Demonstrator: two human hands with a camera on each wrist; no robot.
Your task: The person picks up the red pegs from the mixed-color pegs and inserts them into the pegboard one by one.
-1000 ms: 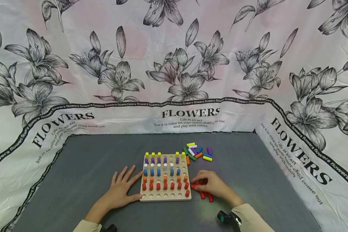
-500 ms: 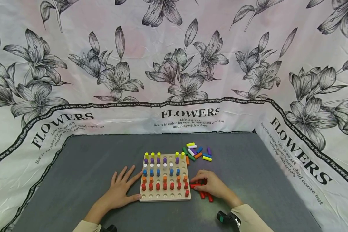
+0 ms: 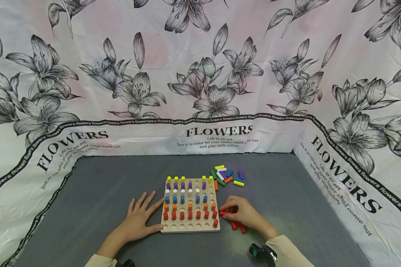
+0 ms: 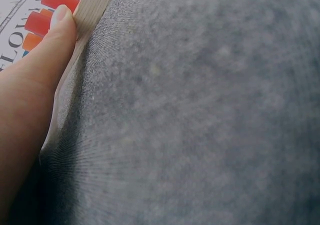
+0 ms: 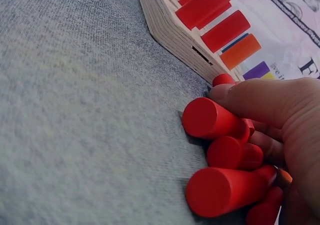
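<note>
A wooden pegboard carries upright coloured pegs in rows: yellow, purple, white, blue, orange and red. One red peg stands at the right end of the nearest row. My left hand lies flat on the table with fingers spread; its thumb rests at the board's near left corner. Close to the right edge, my right hand pinches a red peg between thumb and fingers, the thumb covering part of it. Several loose red pegs lie under and beside this hand.
Beyond the board's far right corner lies a pile of loose pegs in mixed colours, including a yellow peg and an orange peg. The grey tabletop is bordered by a flower-printed cloth at the back and sides.
The head view has shifted very slightly. Both hands, the board and the pegs stay in place.
</note>
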